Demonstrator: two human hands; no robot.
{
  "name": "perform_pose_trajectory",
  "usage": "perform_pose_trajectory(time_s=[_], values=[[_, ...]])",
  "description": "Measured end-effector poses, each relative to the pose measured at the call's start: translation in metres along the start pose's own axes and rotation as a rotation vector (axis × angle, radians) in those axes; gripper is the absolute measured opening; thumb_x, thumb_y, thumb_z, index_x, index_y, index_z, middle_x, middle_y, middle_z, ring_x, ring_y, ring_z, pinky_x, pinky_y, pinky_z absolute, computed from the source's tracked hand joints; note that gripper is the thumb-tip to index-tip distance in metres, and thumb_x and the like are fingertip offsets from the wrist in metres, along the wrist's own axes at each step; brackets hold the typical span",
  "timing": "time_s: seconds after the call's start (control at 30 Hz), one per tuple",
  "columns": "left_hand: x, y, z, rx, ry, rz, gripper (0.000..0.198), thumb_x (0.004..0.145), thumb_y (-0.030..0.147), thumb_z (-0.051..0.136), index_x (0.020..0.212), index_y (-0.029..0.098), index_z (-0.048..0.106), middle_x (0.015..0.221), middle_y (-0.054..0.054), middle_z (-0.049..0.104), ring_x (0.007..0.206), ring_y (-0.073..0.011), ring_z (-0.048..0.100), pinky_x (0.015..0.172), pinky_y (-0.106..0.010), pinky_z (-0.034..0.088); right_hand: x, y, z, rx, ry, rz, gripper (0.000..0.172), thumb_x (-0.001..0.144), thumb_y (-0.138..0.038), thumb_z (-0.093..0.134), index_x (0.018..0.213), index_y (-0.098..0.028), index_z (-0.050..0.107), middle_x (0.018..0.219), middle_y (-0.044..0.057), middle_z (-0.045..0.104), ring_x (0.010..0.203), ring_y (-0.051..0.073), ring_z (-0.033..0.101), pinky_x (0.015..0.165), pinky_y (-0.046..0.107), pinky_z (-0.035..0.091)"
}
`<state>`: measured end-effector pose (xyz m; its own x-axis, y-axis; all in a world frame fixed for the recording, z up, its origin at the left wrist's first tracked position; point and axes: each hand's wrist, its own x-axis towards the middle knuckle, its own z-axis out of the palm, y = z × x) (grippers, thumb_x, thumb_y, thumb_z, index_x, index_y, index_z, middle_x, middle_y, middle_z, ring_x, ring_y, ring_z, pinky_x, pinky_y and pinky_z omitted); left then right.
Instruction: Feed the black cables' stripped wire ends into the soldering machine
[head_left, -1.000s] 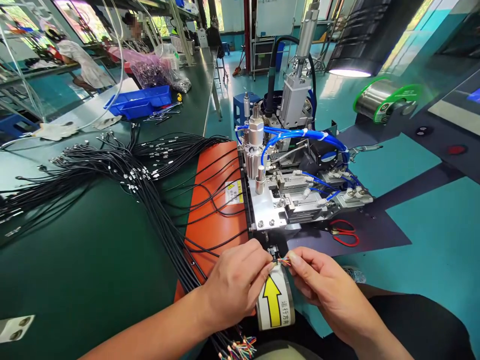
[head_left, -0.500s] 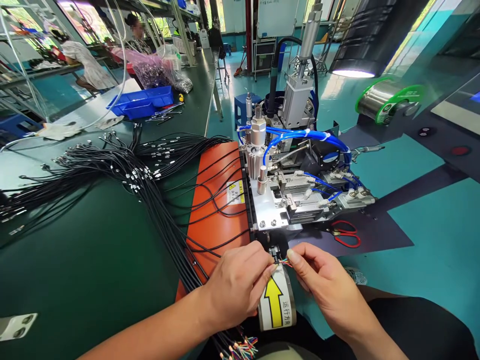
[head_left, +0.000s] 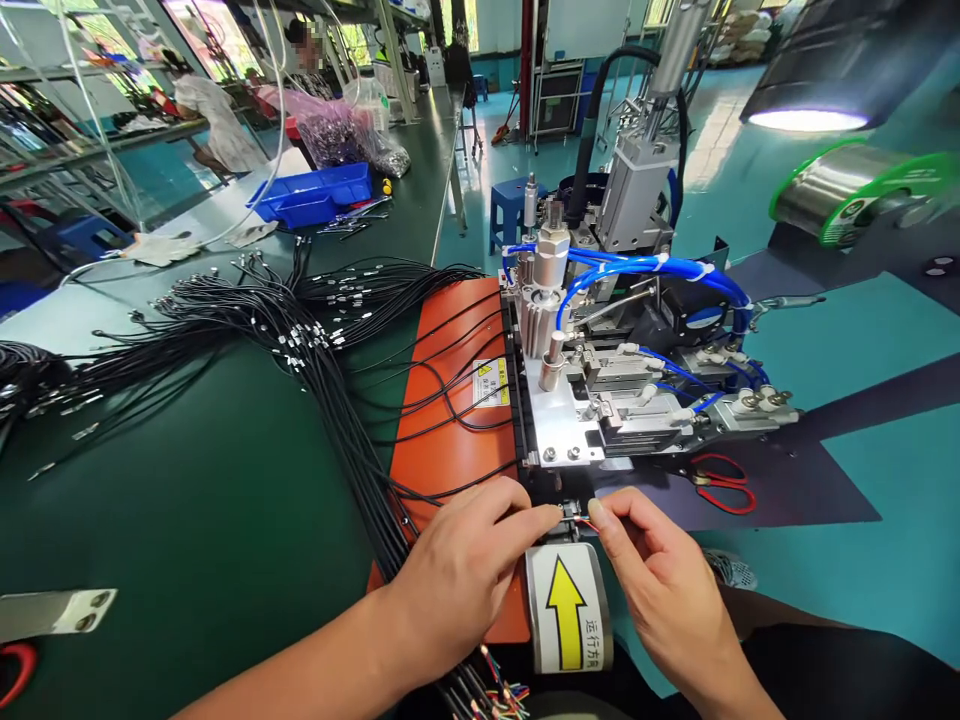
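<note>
My left hand (head_left: 472,560) is closed at a small metal and black holder (head_left: 572,507) under the machine's front edge, its fingertips on a cable end mostly hidden beneath them. From there thin coloured wires (head_left: 585,520) run right, pinched between the thumb and finger of my right hand (head_left: 664,580). Just below the holder is a curved plate with a yellow arrow label (head_left: 566,615). Above both hands stands the machine (head_left: 551,410), with metal cylinders and blue air hoses. Black cables lie across its orange cover (head_left: 424,450) on the left.
A thick bundle of black cables (head_left: 330,430) spreads over the green table (head_left: 202,530); its lower end shows stripped coloured wires (head_left: 506,700). Red-handled scissors (head_left: 726,485) lie right of the machine. A solder wire spool (head_left: 844,190), blue trays (head_left: 315,195) and two people are farther back.
The view has shifted, so the machine and table appear farther right. My left index finger now reaches straighter along the holder, and the wires' end sits at the holder. Both hands keep their grip.
</note>
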<state>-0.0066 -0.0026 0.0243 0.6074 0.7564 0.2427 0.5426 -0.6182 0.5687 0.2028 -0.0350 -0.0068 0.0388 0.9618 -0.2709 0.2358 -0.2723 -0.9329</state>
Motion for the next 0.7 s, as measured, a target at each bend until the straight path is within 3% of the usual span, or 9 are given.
perform_pose_trajectory(time_s=[0.13, 0.7], values=[[-0.001, -0.006, 0.010, 0.064, 0.068, 0.030, 0.036, 0.094, 0.005, 0.048, 0.123, 0.019, 0.063, 0.099, -0.007, 0.060, 0.087, -0.0190, 0.057, 0.078, -0.033, 0.052, 0.006, 0.006, 0.005, -0.068, 0.053, -0.032, 0.034, 0.098, -0.054, 0.050, 0.090, -0.023, 0.060, 0.080, 0.000, 0.058, 0.070, 0.015, 0.052, 0.064, 0.024, 0.043], [0.003, -0.009, 0.012, 0.104, 0.074, 0.009, 0.030, 0.094, 0.008, 0.048, 0.116, 0.018, 0.066, 0.095, -0.008, 0.061, 0.084, -0.0201, 0.057, 0.073, -0.034, 0.054, 0.014, 0.018, 0.008, -0.140, 0.116, -0.099, 0.031, 0.098, -0.052, 0.051, 0.090, -0.024, 0.062, 0.080, -0.002, 0.062, 0.068, 0.013, 0.055, 0.063, 0.022, 0.045]])
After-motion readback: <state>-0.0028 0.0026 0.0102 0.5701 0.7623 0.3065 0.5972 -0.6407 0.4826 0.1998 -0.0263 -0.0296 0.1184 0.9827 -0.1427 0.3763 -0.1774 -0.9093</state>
